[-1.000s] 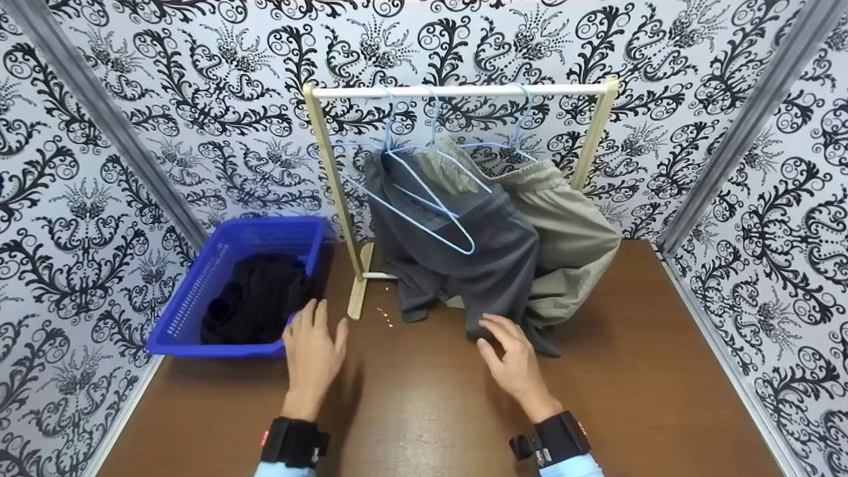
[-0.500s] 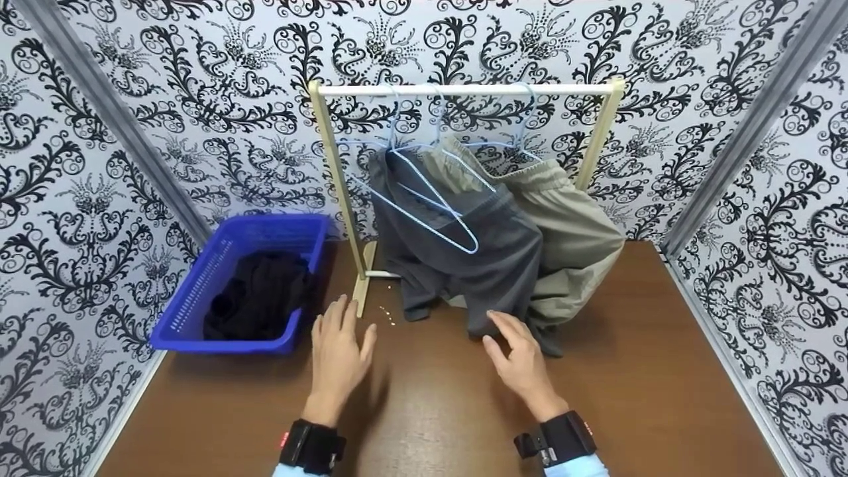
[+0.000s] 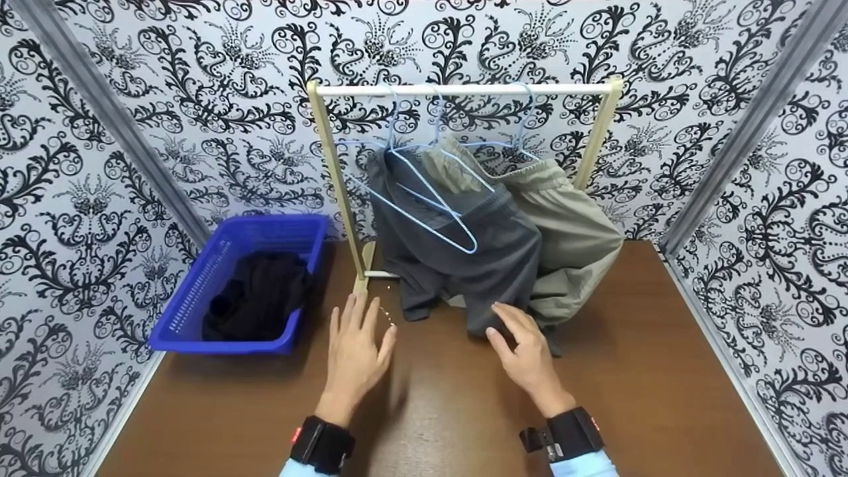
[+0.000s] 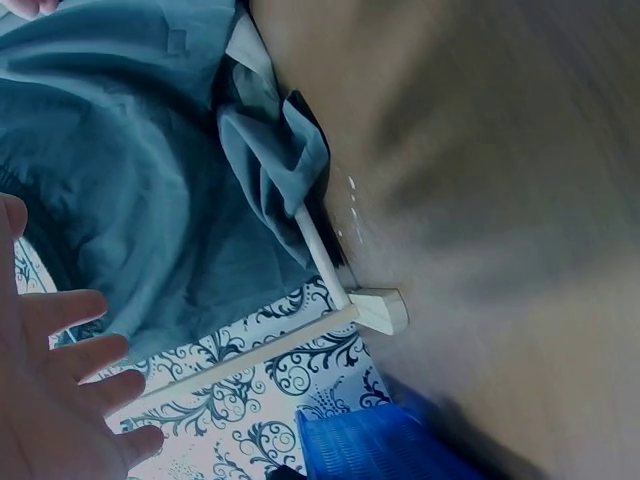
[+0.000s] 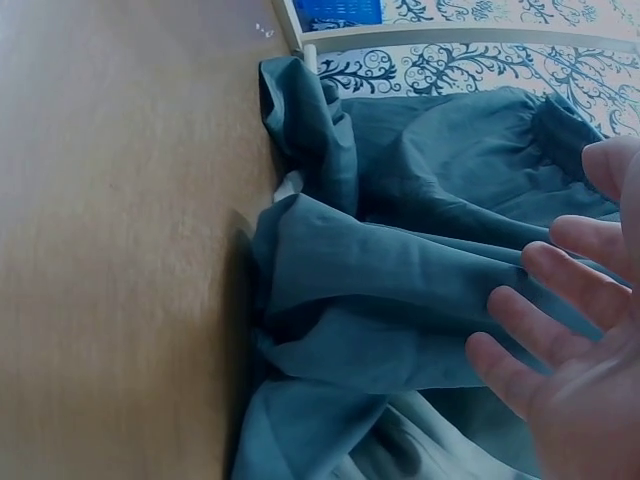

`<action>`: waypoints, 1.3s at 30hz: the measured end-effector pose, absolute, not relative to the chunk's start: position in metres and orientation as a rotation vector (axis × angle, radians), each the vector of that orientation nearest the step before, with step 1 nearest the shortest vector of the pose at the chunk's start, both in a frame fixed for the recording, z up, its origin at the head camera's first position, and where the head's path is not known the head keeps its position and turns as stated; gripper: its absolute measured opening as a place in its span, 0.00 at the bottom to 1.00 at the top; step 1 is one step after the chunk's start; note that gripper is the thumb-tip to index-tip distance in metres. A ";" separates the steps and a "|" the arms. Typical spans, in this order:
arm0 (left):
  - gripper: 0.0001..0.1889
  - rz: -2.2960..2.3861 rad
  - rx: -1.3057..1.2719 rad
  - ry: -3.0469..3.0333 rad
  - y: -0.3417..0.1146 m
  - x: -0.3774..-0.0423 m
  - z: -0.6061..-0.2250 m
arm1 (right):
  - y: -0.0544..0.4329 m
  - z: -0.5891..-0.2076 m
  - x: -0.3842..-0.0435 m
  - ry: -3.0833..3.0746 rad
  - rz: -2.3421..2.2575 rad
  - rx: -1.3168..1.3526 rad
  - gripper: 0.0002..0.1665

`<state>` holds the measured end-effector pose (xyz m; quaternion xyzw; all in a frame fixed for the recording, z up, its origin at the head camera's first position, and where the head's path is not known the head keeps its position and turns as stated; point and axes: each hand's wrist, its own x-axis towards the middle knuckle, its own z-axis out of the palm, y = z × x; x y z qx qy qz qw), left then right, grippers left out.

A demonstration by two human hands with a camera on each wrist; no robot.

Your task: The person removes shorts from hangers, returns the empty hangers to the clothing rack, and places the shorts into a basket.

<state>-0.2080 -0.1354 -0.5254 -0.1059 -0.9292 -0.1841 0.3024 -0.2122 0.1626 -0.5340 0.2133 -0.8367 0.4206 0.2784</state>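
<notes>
Dark grey pants (image 3: 457, 245) and khaki pants (image 3: 570, 225) hang from light blue hangers on a small wooden rack (image 3: 464, 89). One hanger (image 3: 424, 222) tilts forward in front of the grey pants, its lower corner bare of cloth. My left hand (image 3: 358, 354), fingers spread, hovers over the table near the rack's left foot and holds nothing. Close to the grey pants' lower leg is my right hand (image 3: 527, 351), its fingers loosely extended around no object; the right wrist view shows grey cloth (image 5: 380, 300) just beyond its fingertips, apparently apart from them.
A blue plastic basket (image 3: 199, 346) with black clothing (image 3: 262, 298) inside stands on the left of the brown table (image 3: 450, 411). Small pale crumbs (image 3: 389, 318) lie by the rack's left foot (image 3: 361, 285). Patterned walls (image 3: 252, 53) enclose the back and sides.
My left hand has moved rightward, away from the basket's edge to in front of the rack's left foot. My right hand has shifted slightly right. The hanging clothes look the same.
</notes>
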 end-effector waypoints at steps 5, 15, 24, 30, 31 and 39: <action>0.31 -0.479 -0.323 -2.462 -0.133 -0.210 -0.524 | 0.165 -0.528 -0.214 -2.236 1.125 0.562 0.24; 0.32 -0.460 -0.352 -2.499 -0.128 -0.212 -0.519 | 0.172 -0.510 -0.219 -2.185 1.096 0.556 0.24; 0.32 -0.438 -0.385 -2.482 -0.123 -0.216 -0.509 | 0.178 -0.491 -0.224 -2.146 1.089 0.570 0.23; 0.32 -0.432 -0.404 -2.484 -0.120 -0.218 -0.501 | 0.183 -0.477 -0.228 -2.122 1.076 0.567 0.23; 0.32 -0.430 -0.408 -2.481 -0.120 -0.219 -0.500 | 0.183 -0.475 -0.229 -2.112 1.071 0.572 0.23; 0.32 -0.417 -0.440 -2.459 -0.116 -0.224 -0.491 | 0.191 -0.453 -0.237 -2.037 1.048 0.597 0.22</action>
